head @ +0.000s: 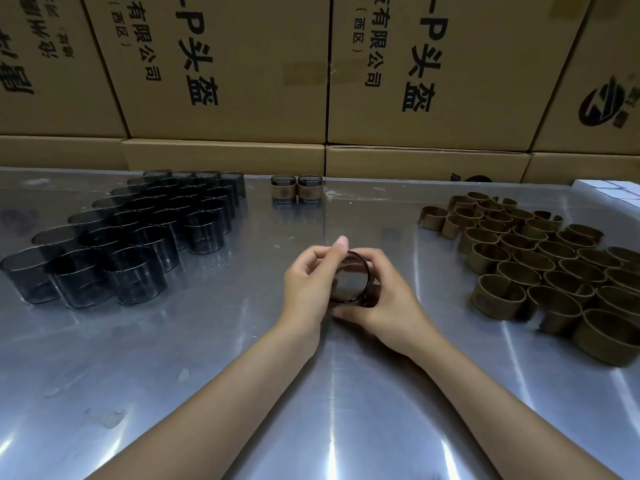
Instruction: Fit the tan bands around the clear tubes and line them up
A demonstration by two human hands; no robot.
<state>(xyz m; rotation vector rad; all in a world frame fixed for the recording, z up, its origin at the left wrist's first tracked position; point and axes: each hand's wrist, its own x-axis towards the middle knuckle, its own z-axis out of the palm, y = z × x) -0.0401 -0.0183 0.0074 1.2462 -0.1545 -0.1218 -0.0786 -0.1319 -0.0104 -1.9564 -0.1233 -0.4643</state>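
Both hands hold one clear tube (350, 280) over the middle of the metal table (194, 341). My left hand (311, 285) grips its left side with fingers curled over the rim. My right hand (384, 299) wraps its right side; whether a band sits under the fingers is hidden. Several bare smoky clear tubes (138, 233) stand in rows at the left. Several loose tan bands (540, 261) lie clustered at the right. Two banded tubes (296, 189) stand side by side at the far middle edge.
Stacked cardboard boxes (225, 71) with printed characters form a wall along the table's far edge. A white object (609, 190) pokes in at the far right.
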